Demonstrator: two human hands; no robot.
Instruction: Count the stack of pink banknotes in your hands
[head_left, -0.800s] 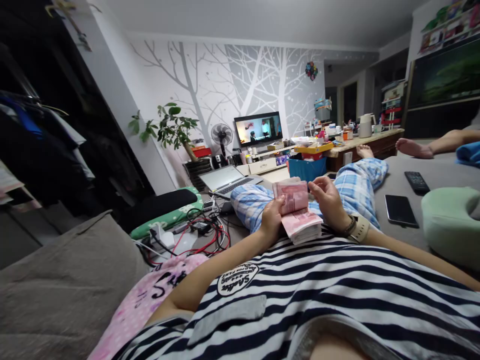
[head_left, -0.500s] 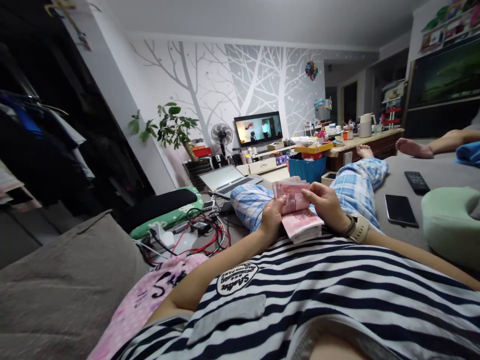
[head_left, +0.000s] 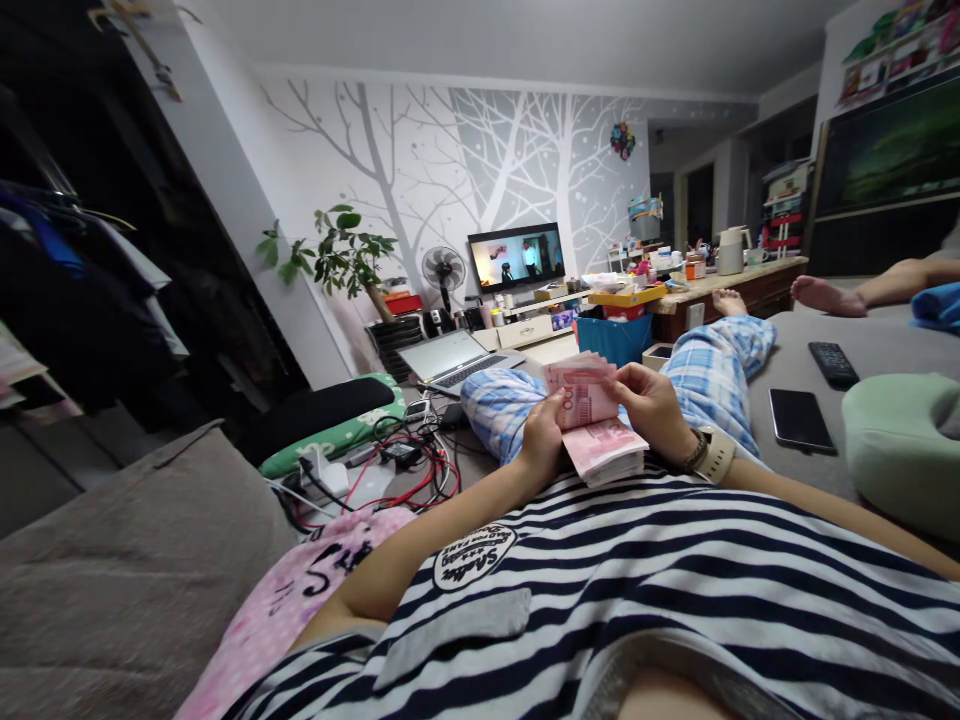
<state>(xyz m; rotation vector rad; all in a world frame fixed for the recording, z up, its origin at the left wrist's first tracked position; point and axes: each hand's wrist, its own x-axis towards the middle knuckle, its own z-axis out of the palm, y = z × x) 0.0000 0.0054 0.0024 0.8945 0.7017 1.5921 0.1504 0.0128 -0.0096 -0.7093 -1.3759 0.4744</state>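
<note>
I lie back on a grey sofa in a striped shirt. My left hand (head_left: 541, 438) grips a thick stack of pink banknotes (head_left: 604, 449) resting on my belly, thumb on the raised notes. My right hand (head_left: 651, 402), with a watch on its wrist, pinches the top notes (head_left: 581, 388), which are folded upward off the stack. My legs in blue plaid trousers (head_left: 716, 362) stretch out beyond the hands.
A black phone (head_left: 799, 420) and a remote (head_left: 833, 364) lie on the sofa to the right, beside a green cushion (head_left: 900, 450). Another person's bare foot (head_left: 825, 296) rests at far right. Left: tangled cables (head_left: 405, 470), an open laptop (head_left: 454, 360). A TV (head_left: 516, 257) plays ahead.
My right hand has come back onto the raised notes and its fingers have closed on them. The folded-up notes have shifted slightly. My left hand and the stack stay in place.
</note>
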